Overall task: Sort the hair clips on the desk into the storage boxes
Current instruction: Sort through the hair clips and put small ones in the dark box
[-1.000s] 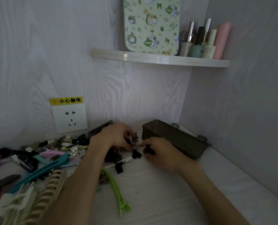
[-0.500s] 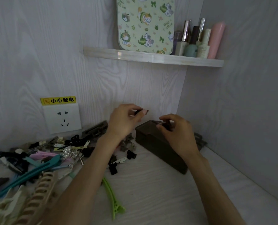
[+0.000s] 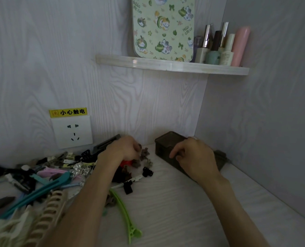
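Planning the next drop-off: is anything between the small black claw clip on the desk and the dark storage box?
Nothing visible. Bare white desk separates the small black claw clip from the dark translucent storage box; the right hand rests over the box's near side.
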The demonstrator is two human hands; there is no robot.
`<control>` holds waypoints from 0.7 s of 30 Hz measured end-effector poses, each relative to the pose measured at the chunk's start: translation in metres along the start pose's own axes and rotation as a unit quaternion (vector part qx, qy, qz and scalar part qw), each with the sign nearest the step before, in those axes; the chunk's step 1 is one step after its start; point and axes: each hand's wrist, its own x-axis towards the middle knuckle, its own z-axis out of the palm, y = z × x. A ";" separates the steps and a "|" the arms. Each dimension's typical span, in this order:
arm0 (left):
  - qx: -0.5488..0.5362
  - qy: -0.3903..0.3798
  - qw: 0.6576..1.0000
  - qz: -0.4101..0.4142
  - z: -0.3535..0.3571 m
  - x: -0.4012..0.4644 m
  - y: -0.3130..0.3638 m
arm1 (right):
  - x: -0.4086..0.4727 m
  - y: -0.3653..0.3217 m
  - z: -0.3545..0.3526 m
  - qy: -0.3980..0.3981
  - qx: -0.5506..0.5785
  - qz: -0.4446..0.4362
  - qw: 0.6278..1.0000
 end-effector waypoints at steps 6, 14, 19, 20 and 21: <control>0.081 0.004 0.993 -0.085 -0.009 0.006 -0.021 | -0.006 -0.031 0.027 -0.078 0.074 -0.100 0.989; 0.016 -0.062 0.996 0.056 -0.013 -0.014 -0.009 | 0.001 -0.027 0.059 -0.147 -0.009 -0.152 0.977; 0.070 0.051 0.995 0.049 0.004 -0.005 -0.013 | 0.003 -0.022 0.048 -0.140 0.119 -0.095 0.978; 0.063 0.060 0.995 0.044 0.003 -0.005 -0.014 | 0.003 -0.020 0.046 -0.147 0.129 -0.085 0.977; 0.054 0.061 0.996 0.037 0.002 -0.004 -0.015 | 0.002 -0.018 0.044 -0.151 0.131 -0.081 0.976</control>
